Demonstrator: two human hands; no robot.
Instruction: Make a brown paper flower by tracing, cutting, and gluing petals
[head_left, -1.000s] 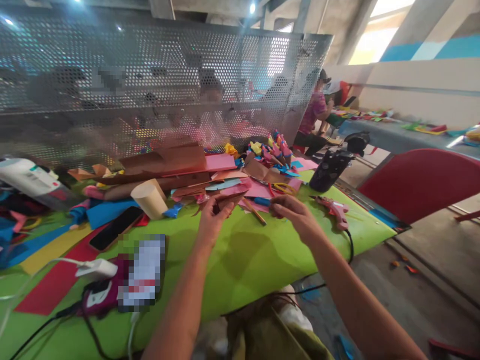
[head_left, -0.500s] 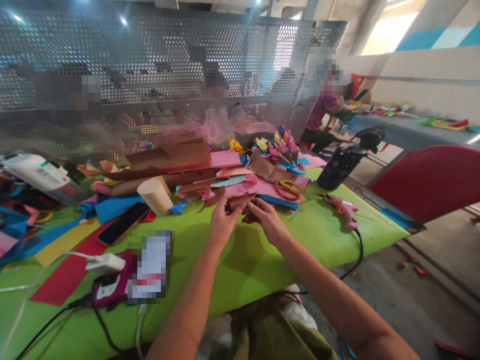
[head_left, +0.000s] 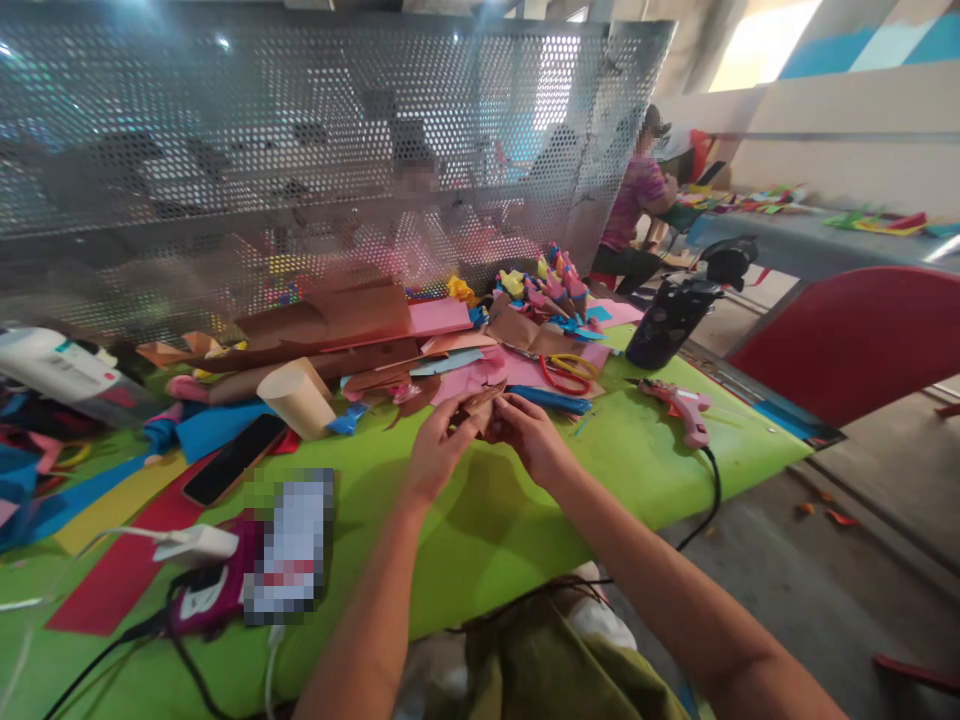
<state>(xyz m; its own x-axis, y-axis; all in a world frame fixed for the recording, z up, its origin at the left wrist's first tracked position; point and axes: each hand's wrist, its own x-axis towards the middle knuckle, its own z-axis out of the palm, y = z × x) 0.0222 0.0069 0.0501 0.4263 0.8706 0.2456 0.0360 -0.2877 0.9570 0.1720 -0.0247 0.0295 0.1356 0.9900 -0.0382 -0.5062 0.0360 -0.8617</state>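
Note:
A small piece of brown paper [head_left: 484,402] is held up between both hands, over the green tabletop [head_left: 495,530]. My left hand [head_left: 444,440] pinches its left side with thumb and fingers. On the right side, the fingers of my right hand [head_left: 529,432] are closed on the same paper, partly hiding it. Just beyond the hands lie red-handled scissors [head_left: 562,378], a blue paper roll [head_left: 553,400] and pink paper scraps [head_left: 480,378]. To the right, a pink glue gun [head_left: 686,405] rests on the table with its cord over the edge.
A cardboard tube [head_left: 296,397], a dark phone [head_left: 234,458] and a lit phone [head_left: 289,545] by a purple power strip [head_left: 214,590] are on the left. A black bottle [head_left: 667,318] stands right. Behind rises a perforated metal screen [head_left: 315,130]; a person [head_left: 637,200] sits beyond.
The brown paper has been tilted, so more of its lighter face shows between my fingers. Both hands still hold it. The whole view has shifted slightly.

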